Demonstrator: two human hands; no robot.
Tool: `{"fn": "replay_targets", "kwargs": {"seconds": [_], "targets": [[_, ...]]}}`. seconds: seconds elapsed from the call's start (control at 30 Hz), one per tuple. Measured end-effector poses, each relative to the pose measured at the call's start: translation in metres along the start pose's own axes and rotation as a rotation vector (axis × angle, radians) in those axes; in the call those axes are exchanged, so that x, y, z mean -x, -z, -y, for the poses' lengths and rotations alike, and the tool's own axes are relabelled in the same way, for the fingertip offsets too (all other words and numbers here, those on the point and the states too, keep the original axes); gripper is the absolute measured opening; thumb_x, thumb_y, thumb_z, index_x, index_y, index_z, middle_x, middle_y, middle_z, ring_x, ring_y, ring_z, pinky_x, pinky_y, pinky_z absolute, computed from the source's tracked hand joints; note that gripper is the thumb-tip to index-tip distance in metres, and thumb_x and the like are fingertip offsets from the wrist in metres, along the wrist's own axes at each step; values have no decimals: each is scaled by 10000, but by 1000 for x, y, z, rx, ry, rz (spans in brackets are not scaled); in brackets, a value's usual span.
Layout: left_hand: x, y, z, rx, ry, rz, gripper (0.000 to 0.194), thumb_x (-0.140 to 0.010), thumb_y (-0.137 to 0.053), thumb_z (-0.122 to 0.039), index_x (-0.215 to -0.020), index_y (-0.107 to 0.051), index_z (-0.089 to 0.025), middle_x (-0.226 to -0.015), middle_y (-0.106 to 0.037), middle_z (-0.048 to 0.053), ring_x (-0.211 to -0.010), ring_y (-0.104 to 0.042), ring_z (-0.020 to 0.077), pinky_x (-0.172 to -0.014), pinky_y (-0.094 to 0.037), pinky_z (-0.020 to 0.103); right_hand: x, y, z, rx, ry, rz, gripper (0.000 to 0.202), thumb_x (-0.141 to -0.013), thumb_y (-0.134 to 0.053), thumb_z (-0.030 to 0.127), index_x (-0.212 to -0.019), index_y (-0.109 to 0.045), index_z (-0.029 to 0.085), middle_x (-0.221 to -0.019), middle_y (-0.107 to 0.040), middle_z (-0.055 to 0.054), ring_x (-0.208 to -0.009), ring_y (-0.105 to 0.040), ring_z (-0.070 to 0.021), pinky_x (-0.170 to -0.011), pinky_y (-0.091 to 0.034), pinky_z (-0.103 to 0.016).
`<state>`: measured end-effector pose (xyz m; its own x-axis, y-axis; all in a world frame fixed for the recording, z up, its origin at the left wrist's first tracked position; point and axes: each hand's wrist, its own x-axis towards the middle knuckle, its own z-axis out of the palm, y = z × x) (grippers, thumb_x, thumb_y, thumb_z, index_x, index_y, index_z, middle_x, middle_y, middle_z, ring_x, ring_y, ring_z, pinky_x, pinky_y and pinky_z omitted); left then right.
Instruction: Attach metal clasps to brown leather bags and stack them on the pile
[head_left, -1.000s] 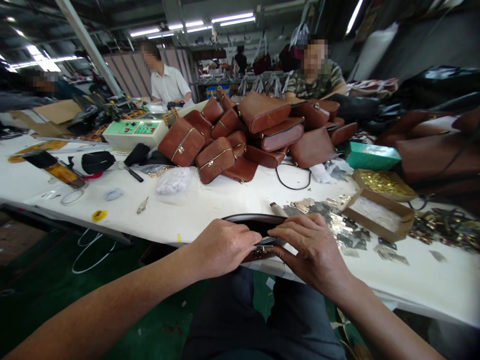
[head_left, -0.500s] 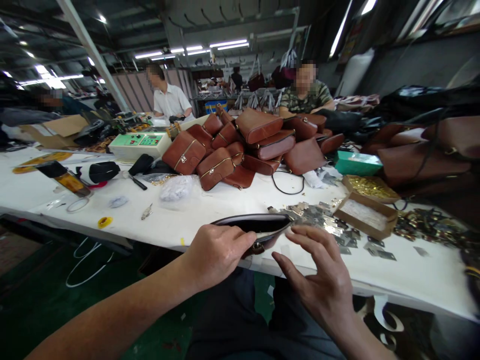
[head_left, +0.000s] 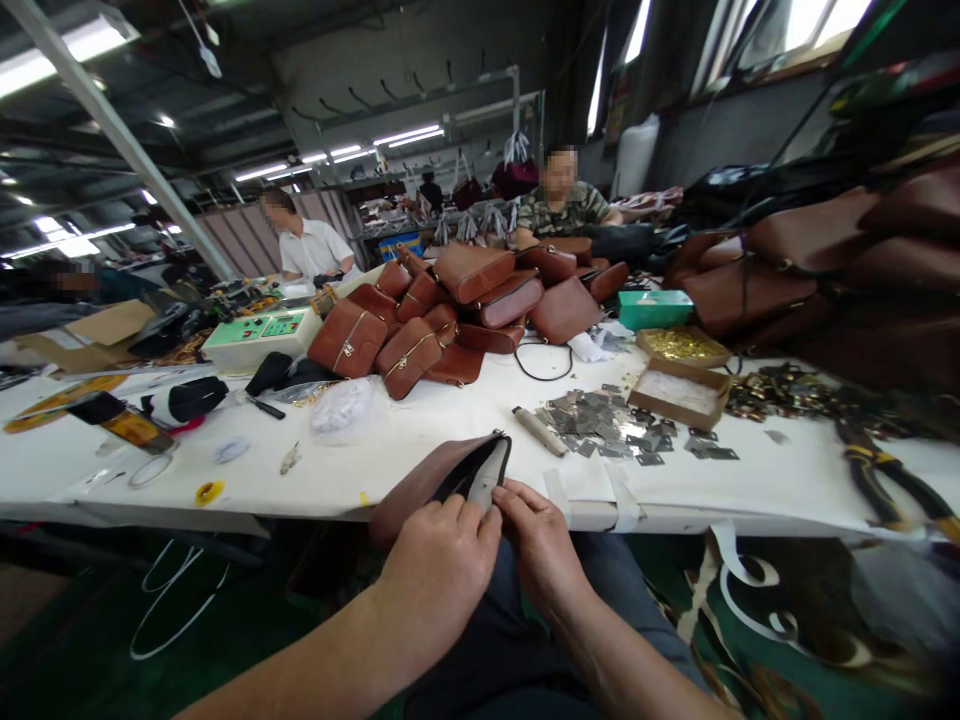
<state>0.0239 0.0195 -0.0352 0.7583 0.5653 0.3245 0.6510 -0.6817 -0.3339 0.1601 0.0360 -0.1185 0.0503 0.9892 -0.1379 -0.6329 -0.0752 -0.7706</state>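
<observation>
At the table's front edge, a brown leather bag (head_left: 420,475) is held tilted, its dark mouth open toward me. My left hand (head_left: 442,555) is closed on the near side of the mouth, fingertips curled over the rim. Against it, my right hand (head_left: 541,535) pinches the right end of the rim between thumb and fingers. A pale grey patch (head_left: 489,476) shows inside the mouth; I cannot tell whether it is lining or a plate. My hands hide the bag's near side. Just beyond lie a utility knife (head_left: 540,431) and several flat metal plates (head_left: 600,425).
Brown bags (head_left: 420,340) are heaped across the table (head_left: 247,490), with more (head_left: 802,230) at right. Small boxes (head_left: 681,398) hold parts. Black-and-yellow pliers (head_left: 874,465) lie near the right edge. Opposite sit a person in camouflage (head_left: 562,205) and another in white (head_left: 311,245).
The bag has turned and tilted, its body now showing on the left. My right hand, earlier spread beside it, has closed on the rim. The head view has shifted right.
</observation>
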Motion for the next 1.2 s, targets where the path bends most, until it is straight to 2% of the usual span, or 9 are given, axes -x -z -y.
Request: {"fn": "replay_targets", "kwargs": {"seconds": [0.07,0.13,0.2,0.37,0.53,0.7,0.9,1.1,1.2], "targets": [[1,7,-7,76,-156,53,288,-936,-599,-201,-1197,-676,-110,-1022,-725,114,-972,-668,266,-925,-544,470,1,12,-2,17,-16,-23,196,-828,-796,362,-894,-766,180,-816,-697,-20,-759,-582,-173,-743,-469,-279],[-2,10,-7,173,-291,103,332,-962,-556,-252,-1253,-652,-121,-1129,-728,119,-1133,-640,267,-1202,-363,547,1,25,-3,57,-8,-34,199,-844,-775,376,-907,-771,187,-830,-703,-14,-768,-576,-175,-738,-457,-274],[-12,7,-1,248,-373,171,324,-956,-543,-278,-1225,-662,-144,-1131,-729,108,-1170,-627,260,-1270,-247,564,0,38,-5,97,10,-49,224,-855,-764,405,-927,-778,194,-849,-711,-9,-792,-583,-183,-752,-456,-276],[-43,-9,18,315,-501,280,238,-922,-593,-293,-1102,-692,-173,-1126,-730,78,-1125,-628,243,-1185,-381,477,-4,66,-10,146,44,-98,314,-855,-767,484,-960,-794,189,-892,-737,-15,-836,-609,-188,-796,-467,-285],[-56,-30,28,250,-610,118,191,-1027,-526,-193,-1130,-683,-161,-1357,-659,70,-1257,-570,224,-1137,-427,386,-9,86,-14,106,-7,-189,387,-795,-824,491,-1019,-806,176,-948,-767,-50,-914,-655,-229,-858,-499,-333],[-42,-75,29,212,-566,-21,134,-1015,-564,-171,-1036,-695,-155,-1031,-722,63,-1048,-628,228,-775,-511,349,-12,93,-24,4,-82,-302,402,-712,-894,465,-970,-800,172,-881,-758,-43,-767,-636,-198,-725,-502,-317],[-23,-128,16,266,-440,-38,153,-999,-574,-131,-900,-691,-135,-844,-680,46,-856,-610,184,-740,-544,315,-11,89,-28,-95,-157,-401,480,-541,-987,321,-917,-744,149,-841,-728,-29,-706,-600,-141,-665,-469,-264],[-28,-122,14,262,-475,23,162,-1005,-596,-216,-954,-725,-132,-1201,-718,91,-1254,-579,272,-1054,-522,413,-2,92,-40,-114,-244,-527,477,-493,-994,295,-858,-731,135,-779,-709,-12,-654,-589,-116,-622,-468,-240],[-36,-119,24,233,-448,175,195,-1028,-542,-244,-1058,-717,-166,-1391,-652,72,-1347,-521,339,-1032,-521,504,-5,92,-44,-168,-245,-564,486,-468,-1004,279,-844,-726,147,-806,-727,-21,-703,-638,-140,-658,-515,-253]]}}
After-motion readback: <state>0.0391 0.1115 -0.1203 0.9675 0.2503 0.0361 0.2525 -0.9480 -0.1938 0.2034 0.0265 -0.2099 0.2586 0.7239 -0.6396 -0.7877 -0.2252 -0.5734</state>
